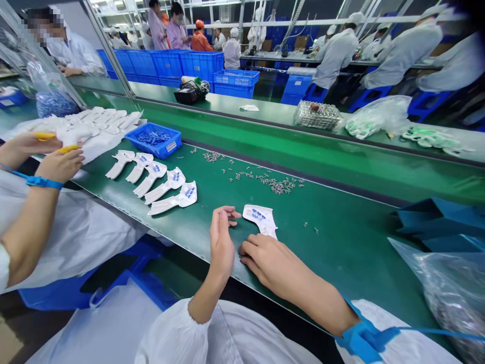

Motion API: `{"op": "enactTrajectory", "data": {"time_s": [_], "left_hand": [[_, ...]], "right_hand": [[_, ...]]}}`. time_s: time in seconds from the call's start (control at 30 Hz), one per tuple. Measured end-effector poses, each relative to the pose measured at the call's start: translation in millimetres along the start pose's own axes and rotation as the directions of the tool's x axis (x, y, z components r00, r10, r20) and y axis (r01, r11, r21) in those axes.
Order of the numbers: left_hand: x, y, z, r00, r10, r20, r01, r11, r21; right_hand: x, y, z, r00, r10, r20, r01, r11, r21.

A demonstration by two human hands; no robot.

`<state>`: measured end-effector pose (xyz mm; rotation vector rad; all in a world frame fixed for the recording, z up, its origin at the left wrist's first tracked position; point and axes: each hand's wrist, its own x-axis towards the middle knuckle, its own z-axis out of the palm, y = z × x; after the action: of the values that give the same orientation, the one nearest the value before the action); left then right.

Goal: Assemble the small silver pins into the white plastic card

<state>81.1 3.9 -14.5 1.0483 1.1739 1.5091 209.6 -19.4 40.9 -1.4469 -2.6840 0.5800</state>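
A white plastic part with small blue pieces in it (pixel 260 219) lies on the green belt (pixel 341 237) just in front of me. My left hand (pixel 222 237) stands on edge left of the part, thumb and fingertips curled together near its corner; what they pinch is too small to see. My right hand (pixel 265 258) rests on the belt by the part's lower end, fingers curled under, and what they hold is hidden. A blue strap (pixel 359 336) circles my right wrist.
Several like white parts (pixel 159 184) lie in a row to the left. Small screws (pixel 278 186) are scattered on the belt. A blue bin (pixel 154 139) and a pile of white parts (pixel 94 124) sit further left, where a co-worker's hands (pixel 60 162) work. A plastic bag (pixel 450 293) lies at right.
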Motion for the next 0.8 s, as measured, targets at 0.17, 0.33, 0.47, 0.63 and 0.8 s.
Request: {"op": "enactTrajectory", "data": {"time_s": [0.17,0.33,0.47,0.63,0.8], "left_hand": [[-4,7,1.0,0.988,-0.021,0.153,0.014,0.999,0.040],[-3,10,5.0,0.925,-0.069,0.375,0.000,0.984,0.181],[-1,10,4.7,0.915,-0.087,0.393,0.007,0.980,0.200],[0,13,3.1,0.905,-0.071,0.420,-0.011,0.982,0.189],[0,17,3.4,0.887,-0.104,0.450,0.018,0.981,0.191]], "right_hand": [[-12,30,-24,0.968,0.136,-0.212,-0.069,0.952,0.297],[-24,48,-27,0.926,0.137,-0.352,-0.031,0.956,0.291],[-23,46,-22,0.918,0.059,-0.392,0.051,0.963,0.264],[-20,47,-21,0.925,0.112,-0.364,0.047,0.914,0.402],[-21,53,-21,0.935,0.086,-0.344,0.060,0.917,0.394]]}}
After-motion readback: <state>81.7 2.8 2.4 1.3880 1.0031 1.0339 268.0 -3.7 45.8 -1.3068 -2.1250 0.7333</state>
